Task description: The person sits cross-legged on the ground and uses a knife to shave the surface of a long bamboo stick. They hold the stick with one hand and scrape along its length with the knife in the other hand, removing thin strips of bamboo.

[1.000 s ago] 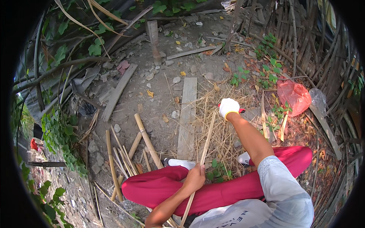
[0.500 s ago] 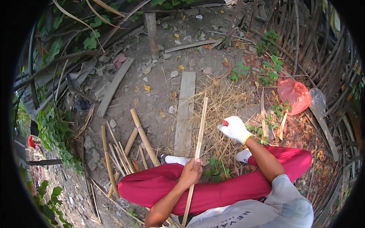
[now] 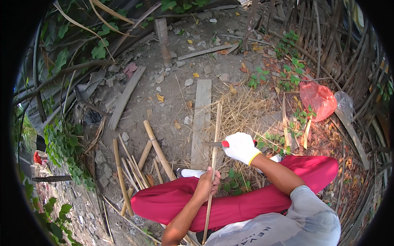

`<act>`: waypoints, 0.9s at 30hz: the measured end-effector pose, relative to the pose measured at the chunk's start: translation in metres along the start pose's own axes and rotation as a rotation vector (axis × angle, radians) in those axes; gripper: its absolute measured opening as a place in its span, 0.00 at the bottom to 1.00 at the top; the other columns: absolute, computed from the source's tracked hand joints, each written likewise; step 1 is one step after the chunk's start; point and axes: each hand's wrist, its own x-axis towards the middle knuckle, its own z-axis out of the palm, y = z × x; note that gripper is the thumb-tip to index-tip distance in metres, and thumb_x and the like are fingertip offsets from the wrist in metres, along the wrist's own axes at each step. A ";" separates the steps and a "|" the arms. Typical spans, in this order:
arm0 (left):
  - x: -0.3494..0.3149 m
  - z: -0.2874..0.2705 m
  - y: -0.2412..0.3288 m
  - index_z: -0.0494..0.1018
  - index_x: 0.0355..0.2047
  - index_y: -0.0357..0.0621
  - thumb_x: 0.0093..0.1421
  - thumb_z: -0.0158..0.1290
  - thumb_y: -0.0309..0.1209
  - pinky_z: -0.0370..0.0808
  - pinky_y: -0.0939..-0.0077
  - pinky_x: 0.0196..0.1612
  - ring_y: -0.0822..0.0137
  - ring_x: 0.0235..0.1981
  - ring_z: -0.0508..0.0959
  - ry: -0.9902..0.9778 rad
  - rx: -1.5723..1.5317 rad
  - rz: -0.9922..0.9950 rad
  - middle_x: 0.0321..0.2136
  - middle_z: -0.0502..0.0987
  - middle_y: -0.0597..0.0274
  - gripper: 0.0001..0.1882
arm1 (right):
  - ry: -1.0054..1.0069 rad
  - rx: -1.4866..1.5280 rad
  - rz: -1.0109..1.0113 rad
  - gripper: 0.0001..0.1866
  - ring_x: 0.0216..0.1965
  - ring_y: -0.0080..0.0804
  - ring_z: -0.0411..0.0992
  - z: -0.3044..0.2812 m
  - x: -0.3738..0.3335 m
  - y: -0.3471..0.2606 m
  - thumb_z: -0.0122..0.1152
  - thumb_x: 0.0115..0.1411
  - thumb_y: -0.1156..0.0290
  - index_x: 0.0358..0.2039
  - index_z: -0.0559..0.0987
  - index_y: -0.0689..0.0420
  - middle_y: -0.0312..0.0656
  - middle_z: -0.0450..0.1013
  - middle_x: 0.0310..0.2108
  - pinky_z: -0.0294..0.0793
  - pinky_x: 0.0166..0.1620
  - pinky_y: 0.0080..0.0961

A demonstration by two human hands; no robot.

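Observation:
A long, narrow bamboo strip point(image 3: 217, 127) stands slanted over my lap, its far end above the straw. My bare left hand point(image 3: 207, 184) is wrapped round its lower half. My right hand point(image 3: 241, 148), in a white knitted glove with a yellow cuff, grips the red handle of a knife point(image 3: 225, 144). The short blade points left and lies across the strip, above my left hand. Whether its edge bites into the bamboo I cannot tell. Thin shavings lie in a pile of straw-coloured bamboo scraps point(image 3: 242, 110) beyond my right hand.
A flat grey board point(image 3: 201, 115) lies on the dirt ahead, another plank point(image 3: 127, 98) to its left. Several bamboo pieces point(image 3: 158, 147) rest by my left knee. At the right are a red plastic bag point(image 3: 316, 100) and a fence of sticks point(image 3: 349, 49). Leafy vines point(image 3: 65, 147) grow at left.
My gloved right hand has moved left and slightly nearer, bringing the knife blade to the bamboo strip. My left hand keeps its hold, and the strip's top has shifted slightly left.

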 end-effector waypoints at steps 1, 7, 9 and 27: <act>-0.001 0.000 0.001 0.65 0.39 0.47 0.76 0.35 0.53 0.55 0.82 0.13 0.80 0.12 0.55 -0.001 -0.024 -0.008 0.19 0.60 0.73 0.23 | -0.031 -0.007 0.003 0.14 0.30 0.54 0.80 -0.003 0.000 -0.002 0.55 0.55 0.61 0.24 0.84 0.55 0.53 0.78 0.24 0.79 0.35 0.47; -0.001 0.001 -0.002 0.65 0.35 0.47 0.77 0.36 0.51 0.57 0.80 0.15 0.78 0.13 0.58 0.016 0.058 0.056 0.17 0.60 0.72 0.22 | -0.133 -0.014 0.027 0.12 0.33 0.53 0.81 -0.010 0.006 -0.011 0.57 0.54 0.63 0.27 0.86 0.55 0.53 0.80 0.27 0.80 0.38 0.45; 0.004 -0.004 -0.017 0.65 0.34 0.47 0.77 0.36 0.50 0.58 0.78 0.15 0.77 0.13 0.59 0.082 0.211 0.167 0.17 0.61 0.71 0.22 | -0.168 -0.025 0.056 0.12 0.34 0.52 0.81 -0.010 0.008 -0.016 0.58 0.53 0.63 0.28 0.86 0.56 0.53 0.80 0.28 0.80 0.38 0.45; -0.009 -0.017 -0.045 0.71 0.31 0.36 0.76 0.38 0.49 0.69 0.61 0.25 0.64 0.17 0.71 0.119 0.874 0.434 0.19 0.72 0.53 0.28 | 0.058 -0.069 0.451 0.15 0.41 0.49 0.82 0.032 0.084 0.124 0.59 0.59 0.61 0.36 0.86 0.58 0.54 0.82 0.37 0.82 0.41 0.43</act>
